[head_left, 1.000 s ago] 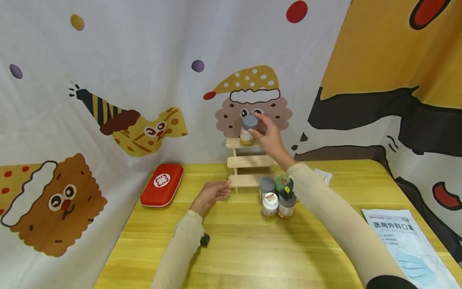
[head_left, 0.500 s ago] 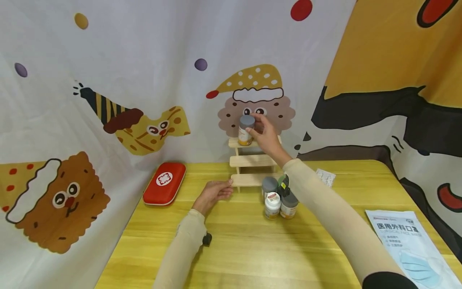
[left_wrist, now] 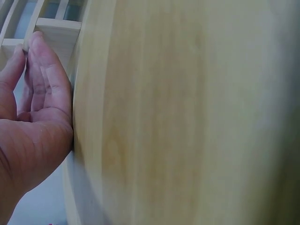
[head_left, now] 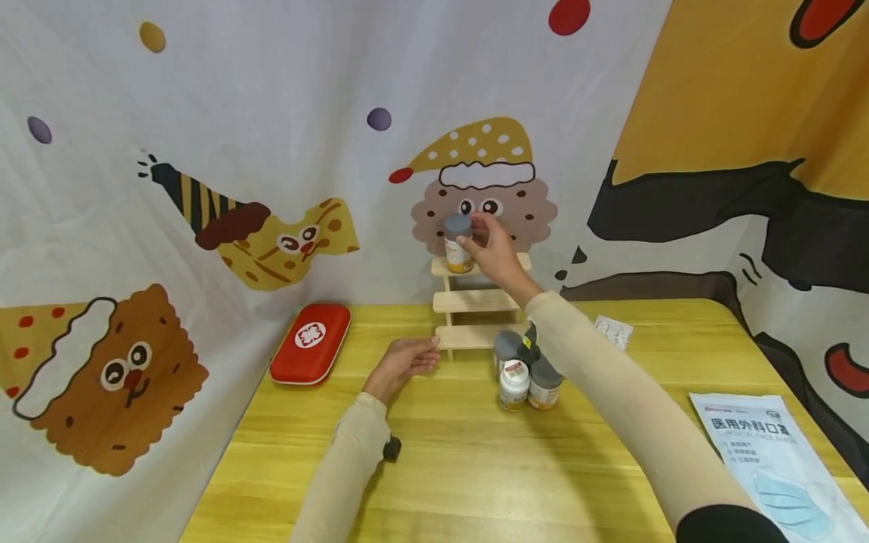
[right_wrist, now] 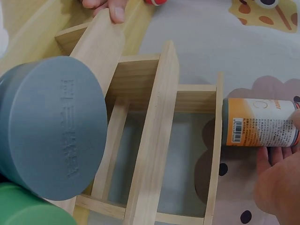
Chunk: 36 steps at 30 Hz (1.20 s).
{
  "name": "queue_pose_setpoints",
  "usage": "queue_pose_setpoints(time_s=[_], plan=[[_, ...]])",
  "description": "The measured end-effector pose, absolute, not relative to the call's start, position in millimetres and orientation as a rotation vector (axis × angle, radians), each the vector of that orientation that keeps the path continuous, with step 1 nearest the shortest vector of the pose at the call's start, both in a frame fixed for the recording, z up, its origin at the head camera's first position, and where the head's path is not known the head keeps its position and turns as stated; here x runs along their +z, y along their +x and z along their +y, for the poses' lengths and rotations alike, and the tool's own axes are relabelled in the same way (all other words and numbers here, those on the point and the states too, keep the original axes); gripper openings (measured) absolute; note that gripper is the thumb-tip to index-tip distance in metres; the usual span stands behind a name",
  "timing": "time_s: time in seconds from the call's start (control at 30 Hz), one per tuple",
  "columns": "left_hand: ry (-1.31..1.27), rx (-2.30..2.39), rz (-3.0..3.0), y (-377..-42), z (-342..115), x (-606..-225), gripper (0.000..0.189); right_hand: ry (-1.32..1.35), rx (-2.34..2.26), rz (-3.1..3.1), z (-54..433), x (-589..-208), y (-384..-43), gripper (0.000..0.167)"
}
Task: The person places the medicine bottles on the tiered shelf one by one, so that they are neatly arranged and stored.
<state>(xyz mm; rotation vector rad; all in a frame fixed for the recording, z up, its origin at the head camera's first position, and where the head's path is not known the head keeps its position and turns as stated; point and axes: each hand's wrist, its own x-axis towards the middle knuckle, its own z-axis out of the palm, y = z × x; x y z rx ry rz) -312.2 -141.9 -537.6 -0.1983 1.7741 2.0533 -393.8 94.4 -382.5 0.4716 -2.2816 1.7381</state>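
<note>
My right hand (head_left: 498, 256) grips a supplement bottle (head_left: 458, 245) with a grey cap and a white and orange label. It stands upright at the left part of the top shelf of a small three-tier wooden rack (head_left: 477, 302). In the right wrist view the bottle's base (right_wrist: 229, 122) meets that shelf, or nearly so. My left hand (head_left: 402, 366) pinches the left end of the lowest shelf between thumb and fingers; the left wrist view shows the fingertips at the wood. Before the rack stand two grey-capped bottles (head_left: 545, 385), a white bottle (head_left: 514, 386) and a green-capped one (right_wrist: 30, 208).
A red zip case (head_left: 310, 344) lies left of the rack on the wooden table (head_left: 448, 475). At the right are a face mask packet (head_left: 767, 460) and a small white printed sheet (head_left: 614, 332). A cartoon-print curtain (head_left: 305, 90) hangs behind the table.
My right hand has shifted the bottle a little left along the top shelf. The left hand keeps its place on the rack. The head view has turned slightly.
</note>
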Motion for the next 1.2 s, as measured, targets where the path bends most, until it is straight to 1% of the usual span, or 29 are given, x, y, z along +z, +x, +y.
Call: queue_pose_setpoints(time_s=[0.23,0.5,0.8,0.97,1.2], plan=[[-0.199,2.069,1.762,-312,-141,-538,0.035,0.461,1.677,-2.273,90,-384,-394,0.051],[-0.204,2.082,1.748,-312,-140,-537,0.027,0.467,1.717,-2.169,85,-387,-391,0.044],[-0.19,2.077,1.763,-310,-140,-538,0.034,0.444,1.686,-2.192,86,-391,-388,0.046],[-0.171,2.067,1.773,-309,-140,-539,0.034,0.404,1.646,-2.219,94,-397,-383,0.048],[-0.171,2.075,1.773,-311,-141,-540,0.032,0.448,1.634,-2.2,109,-399,-372,0.046]])
